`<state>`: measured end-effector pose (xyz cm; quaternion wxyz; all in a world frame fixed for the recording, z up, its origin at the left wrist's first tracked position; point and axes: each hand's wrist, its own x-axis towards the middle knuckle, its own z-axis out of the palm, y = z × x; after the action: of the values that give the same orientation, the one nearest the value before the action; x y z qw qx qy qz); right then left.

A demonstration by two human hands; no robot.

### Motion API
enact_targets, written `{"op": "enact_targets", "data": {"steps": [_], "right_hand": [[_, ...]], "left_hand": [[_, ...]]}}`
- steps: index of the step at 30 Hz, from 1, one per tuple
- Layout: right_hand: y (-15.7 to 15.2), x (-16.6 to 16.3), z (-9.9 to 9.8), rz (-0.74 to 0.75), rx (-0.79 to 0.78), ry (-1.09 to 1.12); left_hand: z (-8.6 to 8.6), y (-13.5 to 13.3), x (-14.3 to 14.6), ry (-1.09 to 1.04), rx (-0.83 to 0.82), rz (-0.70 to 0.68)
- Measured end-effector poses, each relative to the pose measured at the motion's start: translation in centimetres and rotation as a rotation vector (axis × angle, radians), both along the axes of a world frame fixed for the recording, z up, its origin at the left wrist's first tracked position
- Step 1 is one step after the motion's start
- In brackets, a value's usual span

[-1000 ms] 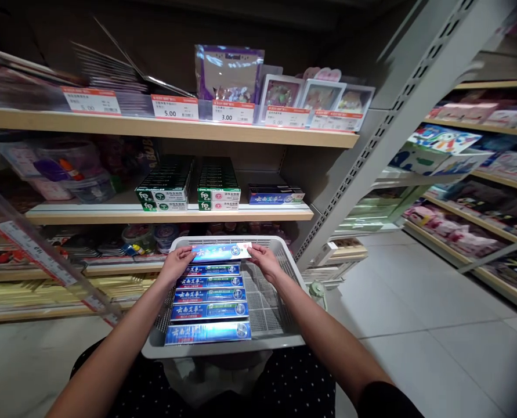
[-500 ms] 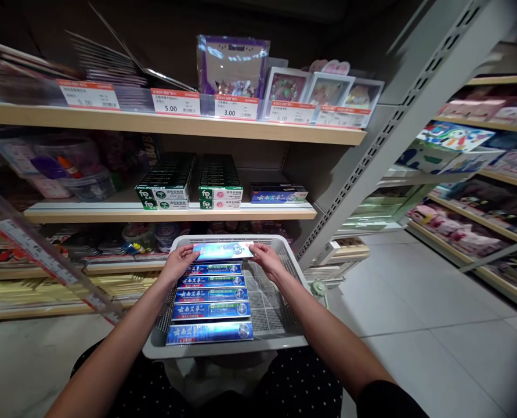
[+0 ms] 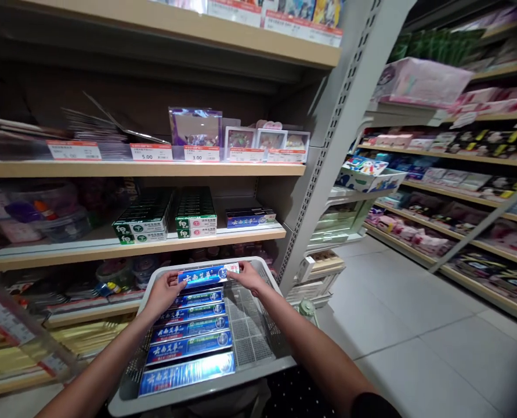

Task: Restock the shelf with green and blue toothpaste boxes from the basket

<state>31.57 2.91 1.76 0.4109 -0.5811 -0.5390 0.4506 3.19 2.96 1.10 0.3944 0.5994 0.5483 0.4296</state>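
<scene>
A blue toothpaste box [image 3: 203,277] is held level by its two ends over the far side of a grey plastic basket [image 3: 267,367]. My left hand [image 3: 165,292] pinches its left end, and my right hand [image 3: 246,275] grips the right end with fingers closed. Below the held box, several more blue toothpaste boxes [image 3: 189,349] lie in a column on the basket's left half. The bare mesh floor of the basket shows to their right.
Ahead, a shelf [image 3: 223,236] carries stacks of green-and-white toothpaste boxes [image 3: 196,223] and a small stack of blue boxes [image 3: 249,218]. Price tags line the shelf [image 3: 241,169] above. A grey slotted upright [image 3: 328,145] rises at the right, beside a tiled aisle [image 3: 393,302].
The view has tilted up and turned right, so more upper shelf and aisle show. The held toothpaste box has tipped so its printed front faces me; both hands still hold it.
</scene>
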Motion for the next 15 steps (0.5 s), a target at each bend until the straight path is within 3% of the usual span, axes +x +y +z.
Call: {"op": "enact_targets", "data": {"steps": [5,10,12,15], "right_hand": [[0.2,3.8,3.5,-0.214,0.197,-0.182],[2.0,8.7,7.0,-0.373,0.456,-0.254],[3.3,10.4,7.7,-0.413,0.508,-0.268],[5.1,12.1,7.8,-0.456,0.520,-0.317]], "left_hand": [[3.9,1.0,5.5,0.094,0.202,-0.002],[8.3,3.0,12.2,0.059,0.400,-0.036],[9.2,4.1,14.3,0.096,0.498,-0.014],[9.3,5.7,16.7,0.193,0.547,0.040]]}}
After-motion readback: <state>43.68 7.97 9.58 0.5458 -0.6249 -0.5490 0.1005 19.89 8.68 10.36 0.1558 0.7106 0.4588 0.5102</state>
